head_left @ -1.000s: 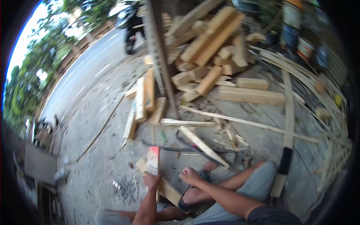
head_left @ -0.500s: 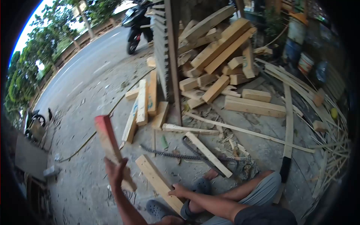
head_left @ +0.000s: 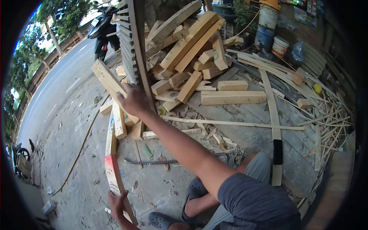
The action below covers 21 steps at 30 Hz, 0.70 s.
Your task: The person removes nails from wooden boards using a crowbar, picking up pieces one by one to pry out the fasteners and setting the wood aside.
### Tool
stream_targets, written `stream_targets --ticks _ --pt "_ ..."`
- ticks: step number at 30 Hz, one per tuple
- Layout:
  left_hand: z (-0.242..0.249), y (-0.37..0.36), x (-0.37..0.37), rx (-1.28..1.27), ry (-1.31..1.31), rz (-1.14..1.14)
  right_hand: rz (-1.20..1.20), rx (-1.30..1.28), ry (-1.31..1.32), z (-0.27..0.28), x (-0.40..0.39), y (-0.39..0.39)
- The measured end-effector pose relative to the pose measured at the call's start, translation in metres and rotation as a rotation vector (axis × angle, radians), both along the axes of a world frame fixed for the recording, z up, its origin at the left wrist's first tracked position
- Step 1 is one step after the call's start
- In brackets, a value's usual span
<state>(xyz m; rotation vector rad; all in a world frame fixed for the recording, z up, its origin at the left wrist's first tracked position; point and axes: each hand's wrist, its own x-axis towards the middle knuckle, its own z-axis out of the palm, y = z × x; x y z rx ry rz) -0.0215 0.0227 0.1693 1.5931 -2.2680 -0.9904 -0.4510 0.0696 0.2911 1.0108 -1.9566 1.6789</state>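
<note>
My left hand (head_left: 118, 203), at the lower left, is wrapped round a long piece of wood with a red-painted end (head_left: 111, 164). That red end points away from me, close to the end of a standing block. My right hand (head_left: 134, 100) reaches forward with its fingers round a plain wooden block (head_left: 106, 78), held tilted above a small group of upright and leaning blocks (head_left: 119, 122). Part of that group is hidden behind the held block and my hand.
A large heap of blocks (head_left: 199, 40) lies beyond a slatted panel (head_left: 128, 42). Long strips (head_left: 272, 103) and thin offcuts (head_left: 326, 126) lie at the right. A chain (head_left: 149, 162) is on the ground before my feet. A motorbike (head_left: 103, 30) stands by the road.
My right hand has lifted the plain block off the ground near my feet and carried it forward and left. My left hand has lowered the red-ended piece. The view has turned right.
</note>
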Motion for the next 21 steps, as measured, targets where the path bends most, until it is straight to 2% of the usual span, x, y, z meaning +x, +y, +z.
stream_targets --ticks 2,3,4,5,6,7,8,9,10,11,13,15,18,19,21 --pt "-0.004 0.005 -0.012 0.034 -0.064 -0.024 0.067 -0.01 0.009 -0.01 -0.025 0.054" --pt "-0.009 0.008 -0.016 0.055 -0.103 -0.033 0.053 0.092 -0.082 -0.027 -0.035 0.087" --pt "-0.021 0.004 -0.015 0.057 -0.125 -0.045 0.031 0.333 -0.145 -0.046 -0.056 0.125" --pt "-0.033 0.003 -0.015 0.07 -0.14 -0.063 -0.021 0.363 -0.06 -0.086 -0.084 0.161" --pt "-0.042 0.001 -0.014 0.079 -0.157 -0.078 -0.21 0.613 -0.109 -0.119 -0.115 0.193" --pt "-0.046 -0.001 -0.014 0.082 -0.18 -0.094 -0.276 1.022 -0.137 -0.125 -0.138 0.229" --pt "-0.035 0.007 -0.021 0.141 -0.134 -0.103 -0.492 1.285 -0.209 -0.168 -0.18 0.258" --pt "-0.037 0.007 -0.024 0.129 -0.162 -0.127 -0.681 1.308 -0.225 -0.192 -0.211 0.287" --pt "-0.041 0.007 -0.028 0.116 -0.183 -0.147 -0.751 1.374 -0.121 -0.209 -0.241 0.317" --pt "-0.044 0.006 -0.032 0.103 -0.203 -0.164 -0.776 1.442 -0.137 -0.202 -0.253 0.339" --pt "-0.053 -0.003 -0.036 0.101 -0.359 -0.227 -0.709 1.498 -0.252 -0.207 -0.268 0.37" --pt "-0.044 -0.003 -0.042 0.076 -0.412 -0.292 -0.738 1.412 -0.177 -0.204 -0.255 0.372" --pt "-0.032 -0.006 -0.045 0.101 -0.394 -0.257 -0.644 1.515 -0.01 -0.215 -0.27 0.375" --pt "-0.042 -0.012 -0.038 0.06 -0.321 -0.25 -0.598 1.529 0.071 -0.219 -0.262 0.387" --pt "-0.034 -0.014 -0.037 0.006 -0.266 -0.217 -0.466 1.551 0.142 -0.205 -0.249 0.39"
